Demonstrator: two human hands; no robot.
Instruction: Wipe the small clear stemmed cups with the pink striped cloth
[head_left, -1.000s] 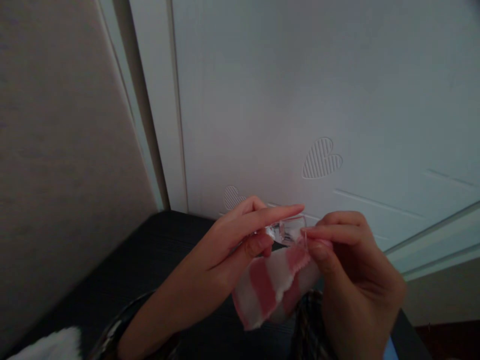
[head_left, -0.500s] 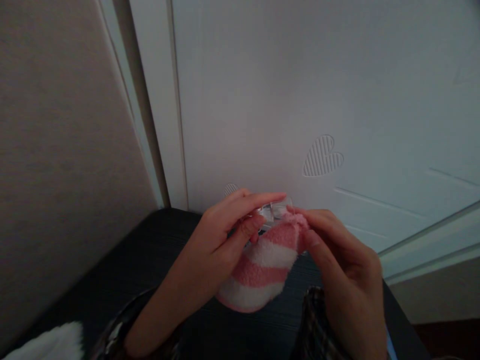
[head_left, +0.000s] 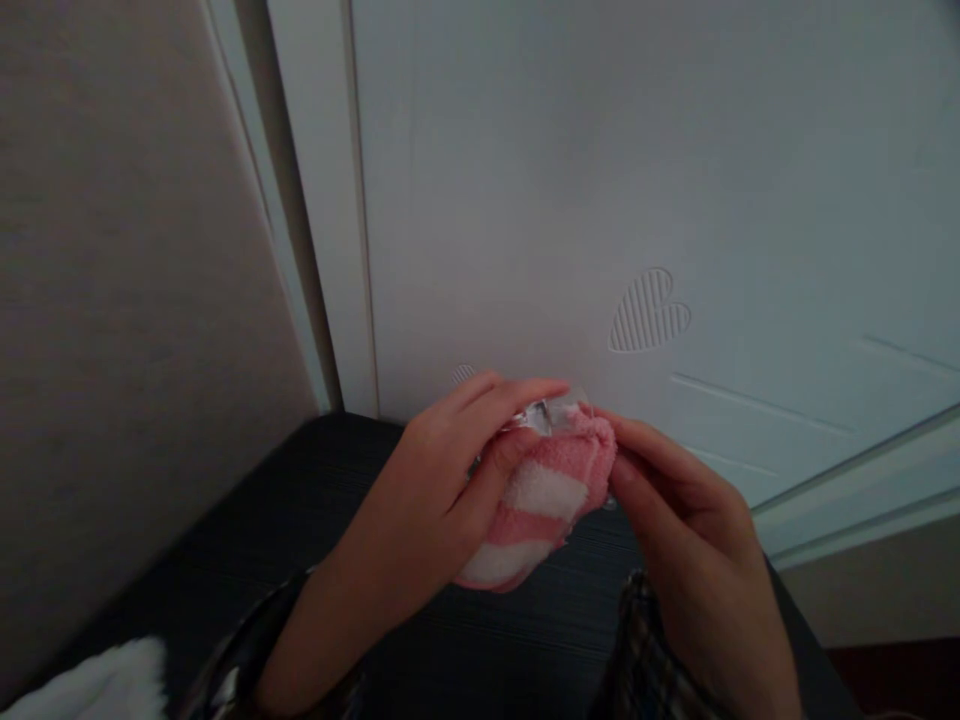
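The striped cloth (head_left: 547,490) is held above the dark table (head_left: 465,650), its bunched corner pinched between the right hand's (head_left: 694,530) thumb and forefinger. A clear plastic piece (head_left: 540,416) is gripped by the left hand's (head_left: 431,500) fingers. The cloth seems light, soft, best taken by its edge; the plastic, stiff, probably slippery.
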